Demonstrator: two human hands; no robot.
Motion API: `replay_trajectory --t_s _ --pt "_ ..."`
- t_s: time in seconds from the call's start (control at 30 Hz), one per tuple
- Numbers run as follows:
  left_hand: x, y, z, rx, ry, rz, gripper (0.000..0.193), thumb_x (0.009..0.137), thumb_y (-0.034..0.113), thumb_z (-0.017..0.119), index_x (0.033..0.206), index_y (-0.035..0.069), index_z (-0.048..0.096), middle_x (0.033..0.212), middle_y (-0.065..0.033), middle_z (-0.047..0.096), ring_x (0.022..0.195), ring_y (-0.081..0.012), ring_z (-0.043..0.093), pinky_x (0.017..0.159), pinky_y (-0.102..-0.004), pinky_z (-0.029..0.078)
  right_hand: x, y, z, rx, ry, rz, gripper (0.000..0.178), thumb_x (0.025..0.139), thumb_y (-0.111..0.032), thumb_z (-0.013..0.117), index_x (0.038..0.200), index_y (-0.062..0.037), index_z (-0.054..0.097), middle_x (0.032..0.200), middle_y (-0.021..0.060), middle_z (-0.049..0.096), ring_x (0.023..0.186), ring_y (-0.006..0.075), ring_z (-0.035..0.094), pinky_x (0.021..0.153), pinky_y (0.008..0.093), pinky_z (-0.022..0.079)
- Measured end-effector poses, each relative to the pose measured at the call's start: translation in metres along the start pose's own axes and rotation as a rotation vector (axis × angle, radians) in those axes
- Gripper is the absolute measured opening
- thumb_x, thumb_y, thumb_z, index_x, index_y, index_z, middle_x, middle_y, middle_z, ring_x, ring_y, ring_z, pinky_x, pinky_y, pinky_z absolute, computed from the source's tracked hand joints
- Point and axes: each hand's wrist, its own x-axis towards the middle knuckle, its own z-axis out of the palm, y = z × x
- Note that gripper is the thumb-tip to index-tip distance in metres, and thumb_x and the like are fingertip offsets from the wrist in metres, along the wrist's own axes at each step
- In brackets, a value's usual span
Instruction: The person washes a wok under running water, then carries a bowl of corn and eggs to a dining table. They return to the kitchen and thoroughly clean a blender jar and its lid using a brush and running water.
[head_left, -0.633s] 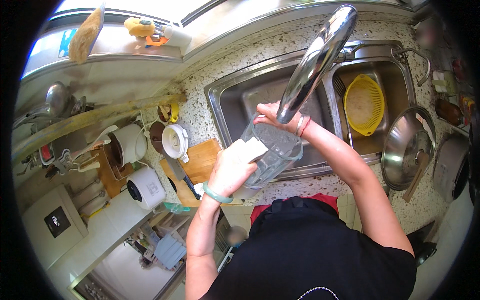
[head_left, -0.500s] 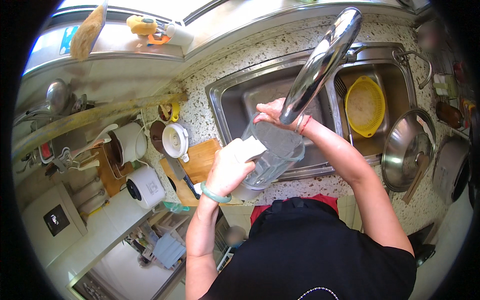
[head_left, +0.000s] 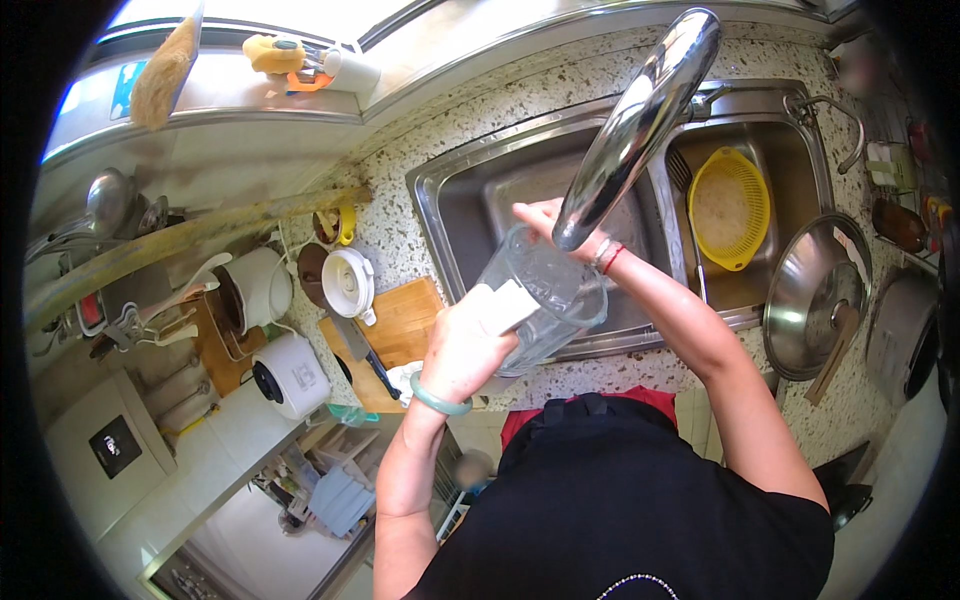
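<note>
Evidently, in the head view, work at the sink (head_left: 500,150): a clear jug (head_left: 545,342) was held tilted over the near-left part of the left basin (head_left: 520,190), close to the steel spout (head_left: 640,130); a rinsing step was judged to be in hand, though no stream could be made out.
Left hand (head_left: 465,348): its fingers were closed around the jug's white handle (head_left: 513,306).
Right hand (head_left: 543,215): it was partly hidden by the spout; a digit was stretched leftward near the jug's far rim, but whether the wall was pinched could not be told.
Next move: a firm hold on the handle and a supported rim would be called for, as a smooth wall, if wet, could slip.
Jug: its wall was seen as transparent and glossy, with a wide round mouth; glass or plastic could not be told apart.
Spout: it was formed as a thick, mirror-bright tube.
Right basin (head_left: 790,130): a yellow slotted oval basket (head_left: 762,200) was contained in it.
Counter (head_left: 400,240): its surface was speckled; left of the sink, a knife (head_left: 372,361) was laid across a smooth wooden board (head_left: 410,312).
</note>
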Motion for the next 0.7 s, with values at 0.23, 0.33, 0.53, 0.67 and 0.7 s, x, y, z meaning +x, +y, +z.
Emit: replay_trajectory --t_s 0.23,0.33,0.53,0.67,0.7 --pt "0.000 0.005 0.012 0.031 0.004 0.025 0.018 0.069 0.008 0.065 0.084 0.002 0.057 0.077 -0.0207 0.064 0.078 -0.0402 0.065 0.068 -0.0416 0.051 0.009 -0.090 0.003 -0.179 -0.033 -0.166 0.044 0.091 -0.044 0.054 0.071 -0.0067 0.064 0.065 0.0086 0.063 0.063 0.0224 0.061 0.062 0.0378 0.045" --pt "0.002 0.010 0.009 0.011 0.029 0.025 0.018 0.069 0.007 0.065 0.084 0.002 0.057 0.076 -0.0202 0.064 0.077 -0.0388 0.065 0.068 -0.0412 0.051 0.021 -0.045 -0.003 0.174 -0.161 0.048 0.027 0.087 -0.030 0.067 0.074 -0.0070 0.061 0.066 0.0067 0.060 0.066 0.0186 0.058 0.066 0.0385 0.047" --pt "-0.004 -0.006 -0.001 -0.056 0.101 -0.036 0.020 0.068 0.006 0.066 0.085 0.000 0.058 0.075 -0.0183 0.064 0.074 -0.0335 0.067 0.068 -0.0379 0.051 -0.017 -0.003 -0.013 0.300 -0.103 0.076 0.039 0.094 -0.041 0.055 0.084 -0.0053 0.067 0.078 0.0066 0.065 0.075 0.0156 0.061 0.068 0.0295 0.046" --pt "-0.004 -0.006 -0.007 -0.039 0.096 0.022 0.021 0.068 0.006 0.066 0.085 -0.001 0.058 0.076 -0.0173 0.065 0.073 -0.0297 0.067 0.068 -0.0360 0.051 -0.022 0.002 -0.007 0.008 0.081 -0.456 0.032 0.097 -0.034 0.054 0.107 -0.0053 0.063 0.084 0.0077 0.065 0.078 0.0209 0.063 0.073 0.0349 0.048" --pt "-0.003 -0.004 -0.006 -0.002 0.081 0.012 0.022 0.068 0.006 0.067 0.087 -0.001 0.059 0.076 -0.0174 0.065 0.074 -0.0287 0.068 0.069 -0.0355 0.051 -0.019 0.002 -0.008 -0.052 0.079 -0.530 0.027 0.097 -0.030 0.055 0.106 -0.0044 0.059 0.083 0.0120 0.066 0.079 0.0303 0.065 0.072 0.0411 0.050"
